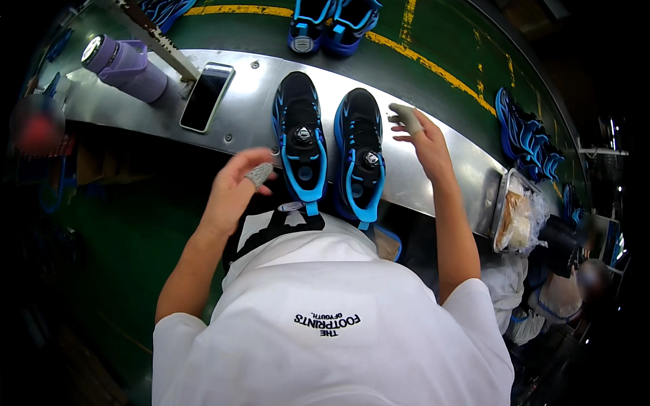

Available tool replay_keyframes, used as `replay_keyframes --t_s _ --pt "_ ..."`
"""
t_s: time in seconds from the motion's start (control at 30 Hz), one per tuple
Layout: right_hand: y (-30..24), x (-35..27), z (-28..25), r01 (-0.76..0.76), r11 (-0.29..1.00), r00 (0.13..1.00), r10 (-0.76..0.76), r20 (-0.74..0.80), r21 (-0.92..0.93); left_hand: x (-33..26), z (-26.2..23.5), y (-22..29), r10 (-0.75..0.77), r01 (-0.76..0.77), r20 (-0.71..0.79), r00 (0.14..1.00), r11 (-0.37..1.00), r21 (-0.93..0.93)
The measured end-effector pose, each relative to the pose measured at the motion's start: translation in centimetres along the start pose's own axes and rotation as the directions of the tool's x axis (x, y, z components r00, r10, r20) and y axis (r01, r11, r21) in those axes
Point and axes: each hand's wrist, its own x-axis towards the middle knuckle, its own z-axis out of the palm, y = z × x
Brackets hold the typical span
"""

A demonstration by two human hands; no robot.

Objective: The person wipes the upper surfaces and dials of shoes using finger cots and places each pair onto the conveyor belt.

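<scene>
Two black sneakers with blue trim stand side by side at the metal ledge in front of me, toes pointing away: the left sneaker (301, 135) and the right sneaker (359, 145). Each has a round dial on its tongue and a bright blue heel loop. My left hand (240, 186) is raised just left of the left sneaker's heel, apart from it, fingers loosely curved and empty, a grey cover on one finger. To the right of the right sneaker's toe, my right hand (420, 132) hangs empty with fingers apart, also wearing finger covers.
On the ledge's left lie a phone (207, 97) and a purple bottle (125, 68). A metal tray (502, 210) with bagged items sits at right. Beyond the ledge, a green surface with yellow lines carries another pair of sneakers (332, 27) and more shoes (525, 135). A post (159, 40) rises by the phone.
</scene>
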Motion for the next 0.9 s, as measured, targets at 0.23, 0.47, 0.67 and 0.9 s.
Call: replay_keyframes --t_s 0.23,0.47,0.67,0.9 --pt "6.0 -7.7 3.6 -0.081 0.991 0.978 0.058 -0.202 -0.108 4.0 8.4 -5.8 0.104 -0.114 0.048 0.993 0.910 0.399" --pt "2.1 -3.0 -4.6 -0.208 0.960 0.878 0.268 -0.396 0.189 15.7 14.8 3.4 0.201 -0.244 0.140 0.970 0.829 0.503" --pt "1.2 6.4 -11.4 0.113 0.993 0.768 -0.103 -0.632 -0.025 22.8 17.2 7.1 0.349 -0.361 0.097 0.932 0.876 0.321" --pt "-3.7 9.2 -4.5 0.314 0.852 0.907 -0.400 -0.133 -0.418 11.6 8.2 -7.0 0.359 -0.379 0.153 0.921 0.729 0.570"
